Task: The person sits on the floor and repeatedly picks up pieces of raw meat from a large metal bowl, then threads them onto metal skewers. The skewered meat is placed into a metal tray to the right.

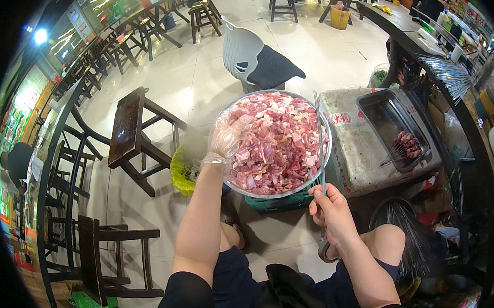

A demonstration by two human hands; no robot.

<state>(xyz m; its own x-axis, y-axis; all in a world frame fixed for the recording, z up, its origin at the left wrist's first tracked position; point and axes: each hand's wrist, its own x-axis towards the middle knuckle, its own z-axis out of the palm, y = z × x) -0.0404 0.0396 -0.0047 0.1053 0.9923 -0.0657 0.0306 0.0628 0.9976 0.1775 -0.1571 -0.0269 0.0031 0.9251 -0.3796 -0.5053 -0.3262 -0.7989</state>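
Note:
A wide metal basin (328, 127) full of cut raw meat chunks (278, 145) stands before my knees on a green plastic crate (272, 204). My left hand (229, 131), in a clear plastic glove, rests on the meat at the basin's left side; whether its fingers hold a piece cannot be made out. Between the thumb and fingers of my right hand (329, 208) are thin metal skewers (321, 149), upright in the picture across the basin's right rim. To the right, a metal tray (374, 106) holds several loaded meat skewers (408, 145).
The tray lies on a taped foam box (345, 147). Bare skewers fill a container (407, 237) beside my right knee. A yellow-lined bin (182, 175) and wooden stools (126, 121) stand left. Beyond the basin is a grey plastic chair (242, 51). A counter (397, 25) borders the right.

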